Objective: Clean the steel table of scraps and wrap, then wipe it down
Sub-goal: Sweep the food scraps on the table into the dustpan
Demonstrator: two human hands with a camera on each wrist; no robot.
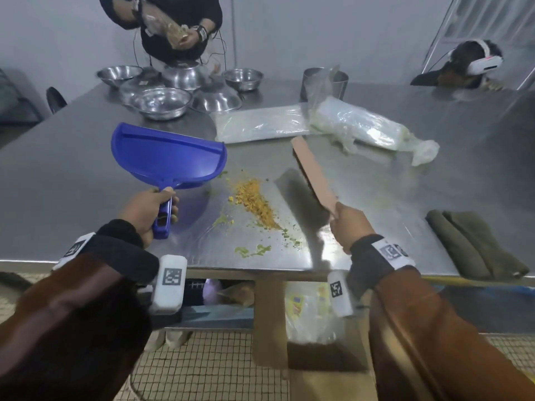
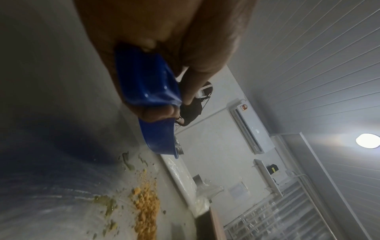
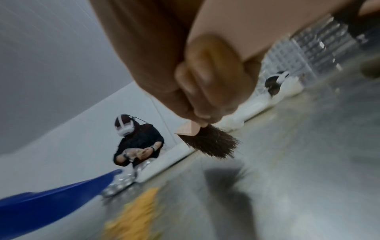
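Note:
My left hand (image 1: 150, 211) grips the handle of a blue dustpan (image 1: 168, 156), held tilted just above the steel table (image 1: 72, 180); its handle (image 2: 144, 81) fills the left wrist view. My right hand (image 1: 351, 224) grips a wooden hand brush (image 1: 314, 176) with dark bristles (image 3: 211, 144), lifted over the table to the right of the scraps. A streak of yellow-orange crumbs (image 1: 254, 202) lies between pan and brush, with green smears (image 1: 253, 251) near the front edge. Sheets of clear plastic wrap (image 1: 260, 124) and a bagged roll (image 1: 367, 125) lie farther back.
Several steel bowls (image 1: 160, 102) cluster at the back left, a steel cup (image 1: 322, 82) behind the wrap. A folded olive cloth (image 1: 474, 244) lies at the front right edge. One person (image 1: 168, 27) stands across the table, another person (image 1: 474, 65) sits at the far right.

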